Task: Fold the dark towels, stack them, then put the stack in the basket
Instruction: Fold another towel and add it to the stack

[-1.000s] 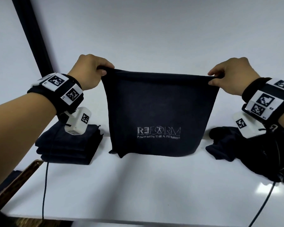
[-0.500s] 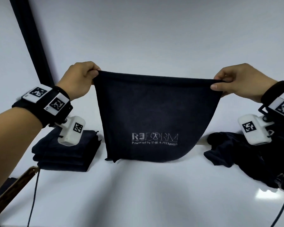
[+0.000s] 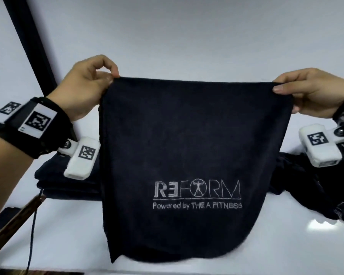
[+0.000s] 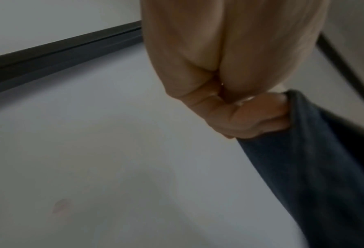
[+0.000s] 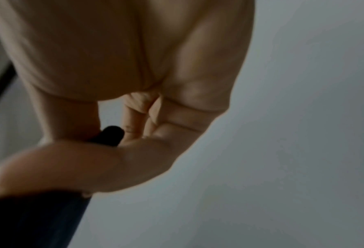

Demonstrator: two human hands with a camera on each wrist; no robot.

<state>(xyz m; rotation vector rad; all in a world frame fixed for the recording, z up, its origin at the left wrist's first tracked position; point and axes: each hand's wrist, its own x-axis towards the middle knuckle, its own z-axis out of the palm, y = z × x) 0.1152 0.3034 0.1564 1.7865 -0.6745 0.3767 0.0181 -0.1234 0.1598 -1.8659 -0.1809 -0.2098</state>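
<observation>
A dark towel (image 3: 187, 145) with a grey REFORM logo hangs spread in the air in front of me, above the white table (image 3: 77, 235). My left hand (image 3: 109, 79) pinches its top left corner, and my right hand (image 3: 277, 87) pinches the top right corner. In the left wrist view the left hand (image 4: 268, 115) has curled fingers gripping the towel's edge (image 4: 325, 167). In the right wrist view the right hand (image 5: 104, 139) clamps a fold of the towel (image 5: 111, 134) between thumb and fingers. A stack of folded dark towels (image 3: 72, 185) lies behind, left. The basket is not in view.
A heap of unfolded dark towels (image 3: 310, 187) lies on the table at the right. A brown wooden edge (image 3: 14, 221) shows at the lower left beside a hanging cable (image 3: 33, 235). A black post (image 3: 30, 42) stands against the white wall at the back left.
Both hands have drawn the towel nearer to me and lower over the table; it now fills more of the view. The grips on the two corners are unchanged.
</observation>
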